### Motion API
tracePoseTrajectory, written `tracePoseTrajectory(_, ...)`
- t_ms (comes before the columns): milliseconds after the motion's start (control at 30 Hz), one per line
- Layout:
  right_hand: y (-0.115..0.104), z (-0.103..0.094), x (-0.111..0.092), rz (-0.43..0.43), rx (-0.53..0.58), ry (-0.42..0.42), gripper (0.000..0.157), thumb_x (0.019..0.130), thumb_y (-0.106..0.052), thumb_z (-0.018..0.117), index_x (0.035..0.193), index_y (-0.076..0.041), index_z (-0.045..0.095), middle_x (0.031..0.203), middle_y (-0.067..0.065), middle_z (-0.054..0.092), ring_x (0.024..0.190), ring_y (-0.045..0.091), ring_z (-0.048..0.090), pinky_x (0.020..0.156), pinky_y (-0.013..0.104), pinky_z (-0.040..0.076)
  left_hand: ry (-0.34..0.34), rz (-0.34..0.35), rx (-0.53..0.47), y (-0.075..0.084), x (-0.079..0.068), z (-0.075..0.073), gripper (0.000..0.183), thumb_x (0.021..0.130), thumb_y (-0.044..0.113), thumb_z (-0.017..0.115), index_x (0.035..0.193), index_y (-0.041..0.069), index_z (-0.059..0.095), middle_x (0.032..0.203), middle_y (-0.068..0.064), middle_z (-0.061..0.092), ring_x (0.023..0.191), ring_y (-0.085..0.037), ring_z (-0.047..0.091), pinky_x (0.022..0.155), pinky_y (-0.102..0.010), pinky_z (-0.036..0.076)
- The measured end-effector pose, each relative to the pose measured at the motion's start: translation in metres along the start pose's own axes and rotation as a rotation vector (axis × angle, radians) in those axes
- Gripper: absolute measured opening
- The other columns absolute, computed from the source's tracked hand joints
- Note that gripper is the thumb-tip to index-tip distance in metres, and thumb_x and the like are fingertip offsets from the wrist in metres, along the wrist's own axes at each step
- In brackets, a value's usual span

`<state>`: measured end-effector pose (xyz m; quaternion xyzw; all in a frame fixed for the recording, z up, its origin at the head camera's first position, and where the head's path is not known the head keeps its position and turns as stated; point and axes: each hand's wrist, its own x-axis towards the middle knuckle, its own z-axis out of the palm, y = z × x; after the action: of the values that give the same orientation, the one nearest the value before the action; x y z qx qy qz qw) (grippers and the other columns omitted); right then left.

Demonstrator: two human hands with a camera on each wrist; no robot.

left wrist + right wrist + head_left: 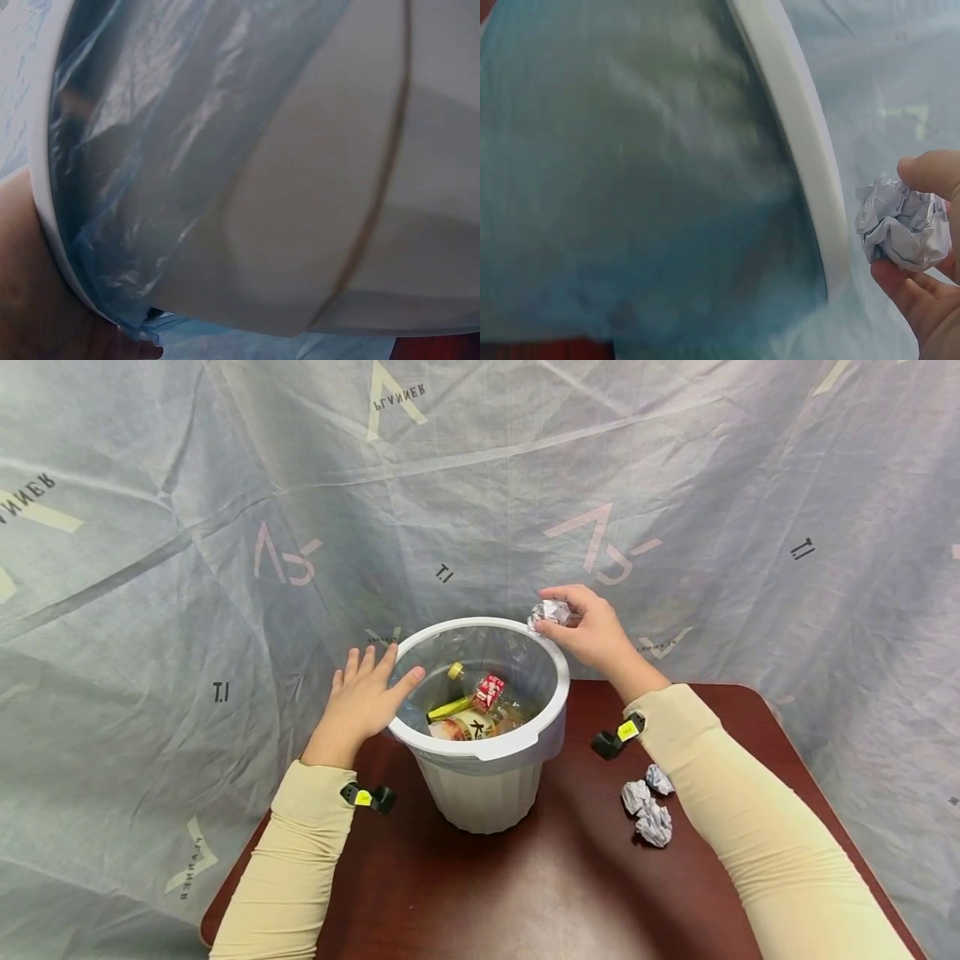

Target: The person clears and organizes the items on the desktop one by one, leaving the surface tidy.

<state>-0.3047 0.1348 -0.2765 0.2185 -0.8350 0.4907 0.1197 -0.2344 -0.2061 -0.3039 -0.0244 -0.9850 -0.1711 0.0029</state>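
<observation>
A wrinkled grey cloth (480, 485) printed with letters and logos fills the background. In front stands a glossy red-brown surface (465, 893), its near edge cut off by the frame. Two cream sleeves (757, 827) reach in over it, also cropped at the bottom.

A white bin (480, 789) with a clear, bluish liner (553, 739) stands on the surface, hiding what lies behind it; its near wall conceals the lower contents.

The left hand (365, 693) is at the bin's left rim, fingers straight and spread; the left wrist view shows only part of it, the rim covering the rest. The right hand (594, 627) pinches a crumpled paper ball (551, 612) between thumb and fingers, just beside the far right of the rim, which stands between ball and bin interior.

A small black device (617, 739) sits at each cuff. Three more paper balls (654, 825) lie bunched on the surface near the right sleeve.

Inside the bin, overlapping pieces include a red packet (489, 692), a yellow strip (450, 708) and a yellow cap (455, 671); other items are hard to make out.
</observation>
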Motion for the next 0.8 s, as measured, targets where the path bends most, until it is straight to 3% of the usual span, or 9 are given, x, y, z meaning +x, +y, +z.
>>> tracePoseTrajectory(100,-0.008,0.01,0.001,-0.03,0.045,-0.03,0.045,0.091,-0.018,0.077,0.134,-0.01,0.066,0.138,0.009,0.056,0.113,0.023,0.057,0.096,0.045,0.051,0.001,0.001,-0.002,0.0,-0.001,0.0,0.1,0.091,0.085,0.013,0.165,0.017,0.01,0.167,-0.024,0.001,0.153,-0.04,-0.016,0.118,-0.066,-0.005)
tracePoseTrajectory(233,-0.015,0.022,0.002,-0.044,0.075,-0.055,0.043,0.092,-0.019,0.077,0.133,-0.013,0.067,0.137,0.005,0.056,0.111,0.019,0.056,0.093,0.04,0.051,0.003,0.0,-0.007,0.0,-0.001,-0.001,0.1,0.091,0.085,0.014,0.165,0.018,0.011,0.167,-0.024,0.003,0.153,-0.04,-0.015,0.118,-0.066,-0.005)
tracePoseTrajectory(400,-0.021,0.031,0.002,-0.056,0.076,-0.089,0.044,0.091,-0.022,0.077,0.134,-0.015,0.066,0.138,0.002,0.056,0.101,0.021,0.055,0.083,0.038,0.051,0.001,0.0,-0.007,0.001,-0.001,-0.001,0.099,0.091,0.085,0.013,0.165,0.018,0.01,0.167,-0.025,0.004,0.153,-0.041,-0.014,0.118,-0.066,-0.005)
tracePoseTrajectory(500,-0.021,0.032,0.001,-0.066,0.09,-0.131,0.051,0.092,-0.024,0.078,0.14,-0.017,0.062,0.143,0.002,0.053,0.115,0.023,0.056,0.091,0.041,0.052,0.003,0.003,-0.006,0.001,-0.001,0.0,0.098,0.092,0.084,0.013,0.165,0.017,0.011,0.167,-0.025,0.006,0.153,-0.042,-0.012,0.118,-0.066,-0.005)
tracePoseTrajectory(633,-0.021,0.029,-0.001,-0.063,0.133,-0.18,0.06,0.095,-0.028,0.074,0.15,-0.023,0.052,0.155,0.001,0.043,0.14,0.028,0.045,0.108,0.051,0.044,-0.001,0.006,-0.006,0.001,-0.001,-0.001,0.098,0.093,0.083,0.014,0.164,0.017,0.011,0.166,-0.026,0.008,0.153,-0.043,-0.011,0.118,-0.066,-0.005)
tracePoseTrajectory(800,-0.02,0.026,-0.003,-0.078,0.166,-0.171,0.059,0.099,-0.028,0.068,0.154,-0.024,0.047,0.158,0.001,0.041,0.144,0.03,0.041,0.112,0.053,0.039,-0.003,0.009,-0.01,0.0,-0.001,0.0,0.098,0.093,0.083,0.014,0.164,0.016,0.012,0.166,-0.026,0.009,0.153,-0.043,-0.011,0.118,-0.067,-0.006)
